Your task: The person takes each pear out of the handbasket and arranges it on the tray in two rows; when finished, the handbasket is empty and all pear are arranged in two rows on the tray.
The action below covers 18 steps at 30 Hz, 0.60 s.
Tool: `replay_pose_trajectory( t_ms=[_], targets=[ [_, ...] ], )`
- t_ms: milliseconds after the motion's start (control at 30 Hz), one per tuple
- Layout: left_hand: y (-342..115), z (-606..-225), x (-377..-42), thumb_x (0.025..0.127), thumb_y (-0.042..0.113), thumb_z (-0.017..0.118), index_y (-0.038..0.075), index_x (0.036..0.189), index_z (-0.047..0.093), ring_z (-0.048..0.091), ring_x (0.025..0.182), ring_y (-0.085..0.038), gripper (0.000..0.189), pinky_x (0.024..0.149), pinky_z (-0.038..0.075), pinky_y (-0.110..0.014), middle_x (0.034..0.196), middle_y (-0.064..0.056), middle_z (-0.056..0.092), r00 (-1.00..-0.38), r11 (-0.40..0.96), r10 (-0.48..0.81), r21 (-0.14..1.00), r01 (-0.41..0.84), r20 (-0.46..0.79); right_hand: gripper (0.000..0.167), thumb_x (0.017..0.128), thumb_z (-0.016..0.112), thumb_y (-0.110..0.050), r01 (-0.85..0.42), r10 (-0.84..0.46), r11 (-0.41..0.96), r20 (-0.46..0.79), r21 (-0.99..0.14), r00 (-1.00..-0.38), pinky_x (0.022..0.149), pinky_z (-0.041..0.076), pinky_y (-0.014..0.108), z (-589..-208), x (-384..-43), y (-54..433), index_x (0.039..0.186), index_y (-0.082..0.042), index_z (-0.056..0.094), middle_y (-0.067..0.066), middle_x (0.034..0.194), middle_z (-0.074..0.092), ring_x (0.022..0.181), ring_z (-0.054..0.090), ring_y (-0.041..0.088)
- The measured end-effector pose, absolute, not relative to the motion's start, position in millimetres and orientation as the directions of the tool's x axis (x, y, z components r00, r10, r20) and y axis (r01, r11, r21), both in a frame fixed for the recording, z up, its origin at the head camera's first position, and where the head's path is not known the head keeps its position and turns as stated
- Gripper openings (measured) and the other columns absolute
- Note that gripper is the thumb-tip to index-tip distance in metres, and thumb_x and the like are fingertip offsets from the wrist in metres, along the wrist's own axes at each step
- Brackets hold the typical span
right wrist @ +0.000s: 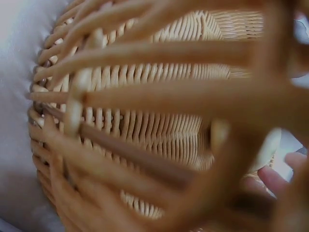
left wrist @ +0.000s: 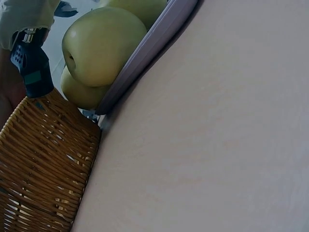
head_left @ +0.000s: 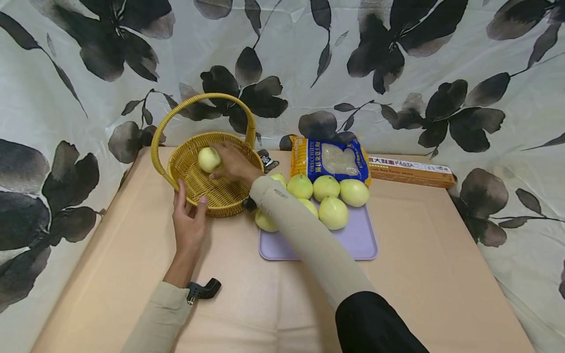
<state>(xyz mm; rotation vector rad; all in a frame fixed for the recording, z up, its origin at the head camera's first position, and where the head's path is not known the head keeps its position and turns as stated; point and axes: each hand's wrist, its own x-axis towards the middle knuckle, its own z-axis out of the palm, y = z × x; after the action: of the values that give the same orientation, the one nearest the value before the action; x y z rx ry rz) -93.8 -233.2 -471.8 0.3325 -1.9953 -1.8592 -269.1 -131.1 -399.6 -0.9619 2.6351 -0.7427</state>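
Note:
A round yellow-green apple [head_left: 209, 160] is in my right hand [head_left: 231, 163], whose fingers grip it over the inside of a yellow wicker basket [head_left: 216, 193] with a tall handle. My left hand [head_left: 190, 223] touches the basket's front left wall, fingers pointing up and thumb spread apart. In the left wrist view, the woven wall [left wrist: 46, 159] of the basket stands beside a purple tray [left wrist: 145, 58] bearing apples [left wrist: 104, 46]. Up close in the right wrist view are blurred basket strands [right wrist: 159, 96], with some fingertips [right wrist: 273, 181] beyond; whose they are, I cannot tell.
Several apples [head_left: 333, 213] lie on the purple tray [head_left: 362, 245], right of the basket. Behind them are a blue and yellow pasta bag [head_left: 337, 159] and a long pasta box [head_left: 410, 172]. A small black packet [head_left: 267, 161] lies behind the basket. Floral cloth [head_left: 304, 59] hangs behind.

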Motion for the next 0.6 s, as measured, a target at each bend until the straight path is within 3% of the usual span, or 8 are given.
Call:
replay_pose_trajectory(
  t_ms=[200, 433, 600],
  targets=[
    [-233, -472, -93, 0.111, 0.018, 0.056, 0.043, 0.168, 0.013, 0.026, 0.163, -0.033, 0.075, 0.132, 0.029, -0.051, 0.18, 0.012, -0.002, -0.895, 0.098, -0.428, 0.991, 0.095, 0.128, 0.078, 0.09, 0.087, -0.033, -0.537, -0.665, 0.643, -0.05, -0.545, -0.745, 0.121, 0.042, 0.031, -398, -267, -132, 0.156, -0.02, 0.049, 0.007, 0.162, 0.044, 0.144, 0.049, 0.022],
    [-235, -474, -93, 0.111, 0.018, 0.056, 0.038, 0.169, 0.012, 0.023, 0.164, -0.03, 0.076, 0.133, 0.026, -0.052, 0.18, 0.011, -0.003, -0.892, 0.101, -0.435, 0.991, 0.086, 0.122, 0.066, 0.091, 0.087, -0.026, -0.641, -0.784, 0.522, -0.021, -0.563, -0.62, 0.117, 0.044, 0.028, -403, -260, -140, 0.147, -0.015, 0.055, 0.006, 0.15, 0.06, 0.14, 0.055, 0.021],
    [-235, -474, -93, 0.11, 0.018, 0.057, 0.034, 0.17, 0.012, 0.027, 0.162, -0.025, 0.077, 0.133, 0.026, -0.051, 0.18, 0.009, 0.0, -0.891, 0.099, -0.435, 0.991, 0.092, 0.127, 0.065, 0.089, 0.089, -0.027, -0.616, -0.805, 0.488, -0.046, -0.618, -0.591, 0.101, 0.05, 0.023, -412, -250, -145, 0.144, -0.016, 0.057, 0.006, 0.142, 0.064, 0.125, 0.06, 0.019]
  ],
)
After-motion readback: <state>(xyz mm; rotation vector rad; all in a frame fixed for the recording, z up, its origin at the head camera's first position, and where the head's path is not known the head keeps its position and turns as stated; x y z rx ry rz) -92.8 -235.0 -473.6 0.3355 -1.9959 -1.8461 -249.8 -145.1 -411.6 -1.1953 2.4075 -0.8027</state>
